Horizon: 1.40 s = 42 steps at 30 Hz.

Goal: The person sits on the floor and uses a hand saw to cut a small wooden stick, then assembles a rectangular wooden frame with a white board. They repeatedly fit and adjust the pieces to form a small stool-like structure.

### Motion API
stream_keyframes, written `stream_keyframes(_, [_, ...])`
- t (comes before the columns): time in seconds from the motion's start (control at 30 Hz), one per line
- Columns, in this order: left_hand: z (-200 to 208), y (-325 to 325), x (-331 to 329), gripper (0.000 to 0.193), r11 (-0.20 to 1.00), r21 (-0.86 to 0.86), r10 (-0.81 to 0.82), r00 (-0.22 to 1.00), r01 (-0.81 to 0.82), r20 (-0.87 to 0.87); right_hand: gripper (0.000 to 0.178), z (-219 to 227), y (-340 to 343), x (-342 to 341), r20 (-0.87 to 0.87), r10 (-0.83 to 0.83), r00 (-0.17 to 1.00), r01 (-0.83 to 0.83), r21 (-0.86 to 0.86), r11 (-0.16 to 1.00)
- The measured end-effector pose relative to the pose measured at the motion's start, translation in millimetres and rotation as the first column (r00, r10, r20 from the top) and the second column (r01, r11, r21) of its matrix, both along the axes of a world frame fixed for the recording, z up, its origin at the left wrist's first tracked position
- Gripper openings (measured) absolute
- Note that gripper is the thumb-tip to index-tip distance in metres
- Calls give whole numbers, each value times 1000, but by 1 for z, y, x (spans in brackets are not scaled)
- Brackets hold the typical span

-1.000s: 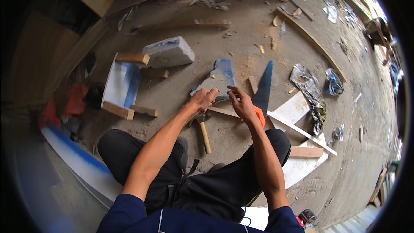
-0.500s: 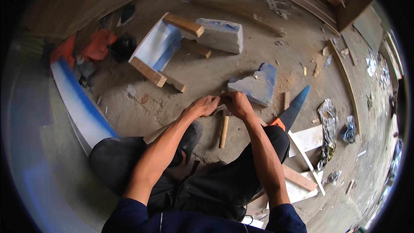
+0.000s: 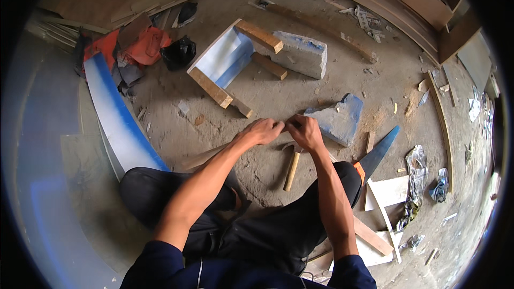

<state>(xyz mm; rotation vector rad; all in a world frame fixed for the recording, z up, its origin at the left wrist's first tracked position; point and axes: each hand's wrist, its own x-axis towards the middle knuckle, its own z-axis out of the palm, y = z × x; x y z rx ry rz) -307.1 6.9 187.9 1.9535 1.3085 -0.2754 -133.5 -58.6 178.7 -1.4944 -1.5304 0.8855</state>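
Note:
My left hand (image 3: 264, 130) and my right hand (image 3: 306, 131) meet over the floor in front of my knees, fingertips almost touching. Both are closed in a pinch. Whatever lies between their fingers is too small or too hidden to make out. Just below my right hand, a hammer (image 3: 292, 171) with a wooden handle lies on the floor, its metal head partly covered by that hand. Beyond the right hand sits a broken grey concrete block (image 3: 342, 120) with blue paint. A handsaw (image 3: 379, 148) with an orange handle lies beside my right knee.
A wooden frame piece (image 3: 261, 36) with a white-and-blue panel stands ahead, against another concrete block (image 3: 300, 56). A curved blue-and-white panel (image 3: 120, 118) is at left. Wood offcuts (image 3: 388, 191) and crumpled plastic (image 3: 415, 171) lie at right. Long timber (image 3: 321, 27) lies farther back.
The view has swung, so the surroundings appear farther right and slightly lower. My hands stay together in a pinch, now with a slight gap between them. The hammer remains on the floor.

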Motion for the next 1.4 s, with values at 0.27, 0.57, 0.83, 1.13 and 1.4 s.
stream_keyframes(0.27, [5, 7, 31, 58, 962, -268, 18, 974, 45, 227, 17, -1, -10, 25, -85, -132, 988, 127, -64, 990])
stream_keyframes(0.57, [-13, -11, 34, 52, 828, -538, 396, 844, -158, 362, 24, -5, -15, 9, -508, -370, 777, 160, -410, 898])
stream_keyframes(0.83, [6, -19, 8, 56, 770, -542, 587, 707, -337, 395, 29, -26, 0, 32, -62, -501, 863, 457, -324, 828])
stream_keyframes(1.13, [-1, -7, 10, 48, 719, -576, 693, 466, -389, 550, 56, -14, -16, 15, -68, -23, 997, -6, -404, 915])
stream_keyframes(1.4, [3, 11, 27, 46, 649, -725, 758, 277, -230, 590, 48, -1, -22, 0, -273, 31, 961, -148, -419, 896])
